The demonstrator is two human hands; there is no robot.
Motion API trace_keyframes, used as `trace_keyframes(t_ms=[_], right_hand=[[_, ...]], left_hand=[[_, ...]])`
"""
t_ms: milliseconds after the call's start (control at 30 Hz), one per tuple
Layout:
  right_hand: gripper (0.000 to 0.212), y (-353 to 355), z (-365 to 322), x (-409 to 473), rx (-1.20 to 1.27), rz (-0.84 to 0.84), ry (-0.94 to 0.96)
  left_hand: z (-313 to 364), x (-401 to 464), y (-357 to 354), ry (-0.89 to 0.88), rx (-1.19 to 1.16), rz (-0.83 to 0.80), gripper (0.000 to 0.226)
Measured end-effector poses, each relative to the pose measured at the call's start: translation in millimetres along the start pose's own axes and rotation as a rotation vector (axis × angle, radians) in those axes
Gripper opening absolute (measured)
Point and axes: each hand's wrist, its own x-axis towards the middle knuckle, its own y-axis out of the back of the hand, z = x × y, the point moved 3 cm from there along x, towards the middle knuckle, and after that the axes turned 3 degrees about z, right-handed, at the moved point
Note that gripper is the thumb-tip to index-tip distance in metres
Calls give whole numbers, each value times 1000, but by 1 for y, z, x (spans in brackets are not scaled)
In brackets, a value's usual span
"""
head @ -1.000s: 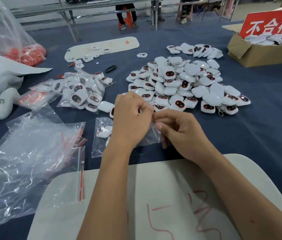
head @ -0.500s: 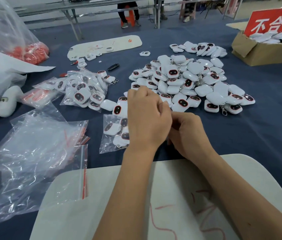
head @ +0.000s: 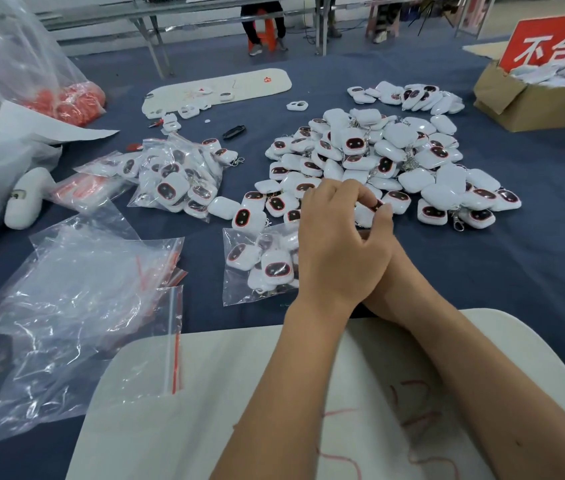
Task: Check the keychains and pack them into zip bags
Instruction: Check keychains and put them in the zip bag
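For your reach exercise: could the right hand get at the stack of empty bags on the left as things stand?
Probably not directly: the right hand lies beneath the left hand, and the filled bag lies between them and the empty bags.

Forearms crossed, left over right

The left hand (head: 338, 251) lies over the right hand (head: 386, 271), hiding most of it; left fingers (head: 360, 195) curl, thumb tip near the index tip.

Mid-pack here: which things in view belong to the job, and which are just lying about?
Job: loose keychain pile; part-filled zip bag; empty zip bags; packed bags.
Lying about: cardboard box; red sign; black fob; white board.
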Motion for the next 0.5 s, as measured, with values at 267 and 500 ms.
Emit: trace_keyframes(t_ms=[267,500], right_hand=[[19,39,4,0,-602,671,94],[51,25,16,15,-997,281,41]], left_hand=[[-17,-10,-20,101,-67,-166,15],[-31,-9,-21,156,-13,-177,12]])
